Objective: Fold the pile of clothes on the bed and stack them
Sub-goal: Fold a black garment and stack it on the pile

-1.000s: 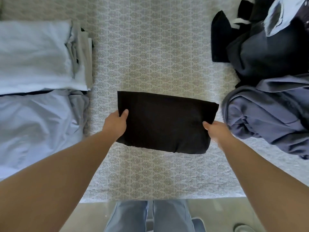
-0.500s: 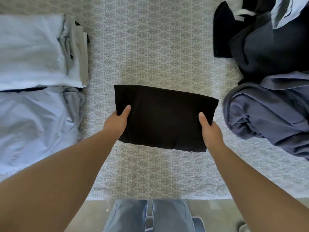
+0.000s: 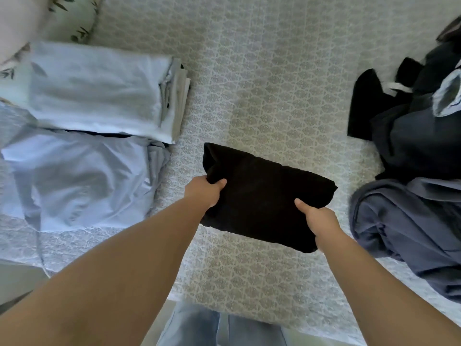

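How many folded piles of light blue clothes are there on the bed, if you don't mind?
2, both at left: the far stack and the near stack in front of it. Darker items may be hidden underneath.

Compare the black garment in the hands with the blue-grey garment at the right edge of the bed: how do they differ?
The black garment is folded into a compact rectangle; the blue-grey garment lies crumpled and unfolded. The black garment is held at both ends, left hand and right hand each with a grip on it; the blue-grey garment is untouched. The black one sits mid-bed, apart from the unfolded pile; the blue-grey one lies against that pile. Both are dark, plain cloth.
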